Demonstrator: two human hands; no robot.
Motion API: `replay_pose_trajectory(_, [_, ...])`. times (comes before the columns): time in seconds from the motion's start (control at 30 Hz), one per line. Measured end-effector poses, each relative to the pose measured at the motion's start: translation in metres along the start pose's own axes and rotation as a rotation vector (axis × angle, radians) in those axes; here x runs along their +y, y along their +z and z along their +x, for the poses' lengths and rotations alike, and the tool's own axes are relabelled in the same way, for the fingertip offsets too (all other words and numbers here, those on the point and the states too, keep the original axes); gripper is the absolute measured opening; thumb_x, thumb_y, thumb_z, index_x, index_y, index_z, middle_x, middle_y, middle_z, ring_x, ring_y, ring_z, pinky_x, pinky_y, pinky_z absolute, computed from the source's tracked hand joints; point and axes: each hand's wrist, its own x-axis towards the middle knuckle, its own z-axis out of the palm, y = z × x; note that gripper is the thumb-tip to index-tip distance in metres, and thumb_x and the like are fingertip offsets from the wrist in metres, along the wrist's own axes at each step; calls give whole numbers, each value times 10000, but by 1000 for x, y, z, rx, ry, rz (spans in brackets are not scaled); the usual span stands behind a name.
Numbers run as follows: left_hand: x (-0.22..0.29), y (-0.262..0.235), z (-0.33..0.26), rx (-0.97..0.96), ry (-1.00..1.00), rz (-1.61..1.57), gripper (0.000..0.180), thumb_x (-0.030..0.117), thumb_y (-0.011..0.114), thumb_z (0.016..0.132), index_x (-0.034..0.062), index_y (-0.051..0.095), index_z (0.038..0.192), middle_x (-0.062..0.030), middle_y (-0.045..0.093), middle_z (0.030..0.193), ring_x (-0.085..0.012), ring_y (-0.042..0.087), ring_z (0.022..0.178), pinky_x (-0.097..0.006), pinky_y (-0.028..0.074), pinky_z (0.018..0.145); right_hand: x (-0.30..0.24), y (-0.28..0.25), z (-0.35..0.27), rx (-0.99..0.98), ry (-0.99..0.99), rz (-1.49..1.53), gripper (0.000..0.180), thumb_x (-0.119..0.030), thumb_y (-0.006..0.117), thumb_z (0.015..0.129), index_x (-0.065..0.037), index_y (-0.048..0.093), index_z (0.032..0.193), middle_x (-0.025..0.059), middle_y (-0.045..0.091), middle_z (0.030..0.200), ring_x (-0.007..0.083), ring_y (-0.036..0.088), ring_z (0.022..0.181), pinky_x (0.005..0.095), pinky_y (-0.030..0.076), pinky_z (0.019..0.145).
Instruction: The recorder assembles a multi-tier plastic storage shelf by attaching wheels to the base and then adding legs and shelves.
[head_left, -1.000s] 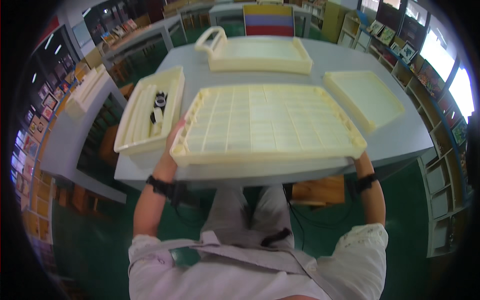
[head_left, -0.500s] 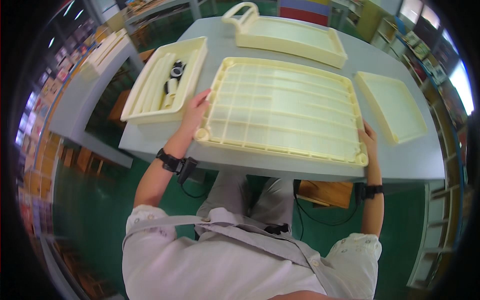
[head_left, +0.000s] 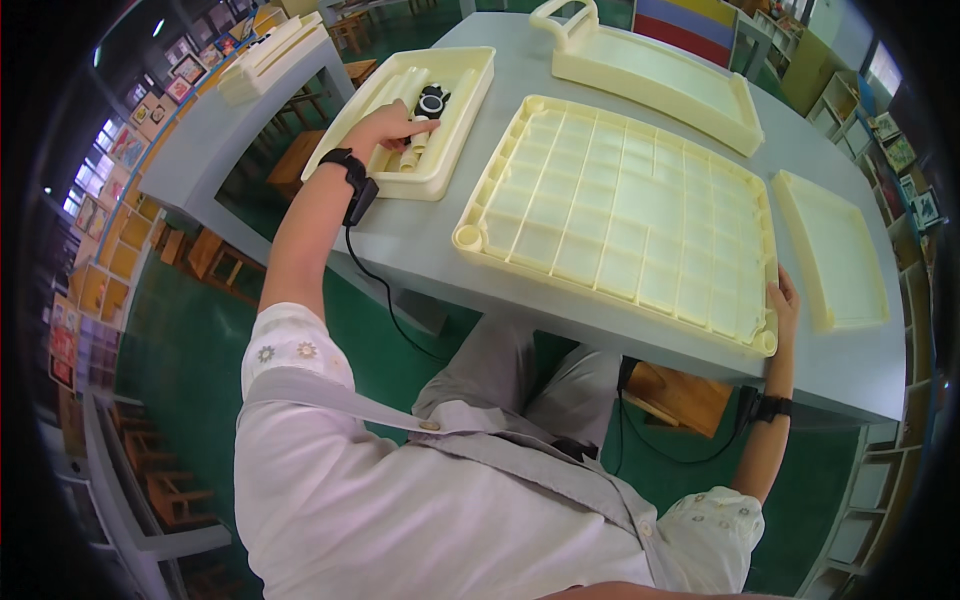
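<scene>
1. In the head view, your left hand (head_left: 380, 127) is hanging palm-down inside the deep bin (head_left: 405, 188), with a finger lying across the short tubes (head_left: 418, 143). You are touching or nearly touching them; whether your fingers are closing around one, I cannot tell, because the back of your hand is hiding the grip.

2. The short tubes are lying just below your left fingertips, on the right-hand side of the bin. Their long axis is running away from you, leaning a little to the right, roughly alongside the long tubes (head_left: 398, 88), so your outstretched finger is crossing them rather than lining up with them. The black-and-white part (head_left: 432, 100) is sitting just beyond that finger.

3. Your left hand is clearly the nearer one to the tubes. Your right hand (head_left: 784, 305) is resting at the right edge of the grid panel (head_left: 620, 215), close to its near corner; how firmly it is gripping, I cannot tell.

4. The panel is lying on the table (head_left: 400, 228) between your hands, grid side up, its long axis running left to right. The bin is sitting to its left, well apart from your right hand.
</scene>
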Motion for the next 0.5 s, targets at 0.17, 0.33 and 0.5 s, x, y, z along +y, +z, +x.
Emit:
replay_pose_trajectory(0.17, [-16,-26,10,-94,139,23,417,359,580,759,-58,589,760,-122,589,602,-150,593,492,-233,475,441,1,4,5,6,10,-28,447,-63,482,816,85,378,1224,145,496,1155,166,514,978,243,397,827])
replay_pose_trajectory(0.33, [23,-19,-63,88,359,-510,358,216,622,731,-59,538,944,-139,608,833,-183,623,734,-262,523,614,2,-1,0,-2,-22,10,437,-79,483,821,79,391,1218,139,490,1165,168,500,1001,254,382,851])
replay_pose_trajectory(0.5, [27,68,-145,5,579,-886,442,85,649,714,52,461,1113,-35,573,855,-118,555,842,-234,471,732,3,-1,-2,16,-17,13,434,-91,488,824,78,399,1214,135,496,1156,162,510,984,249,393,833])
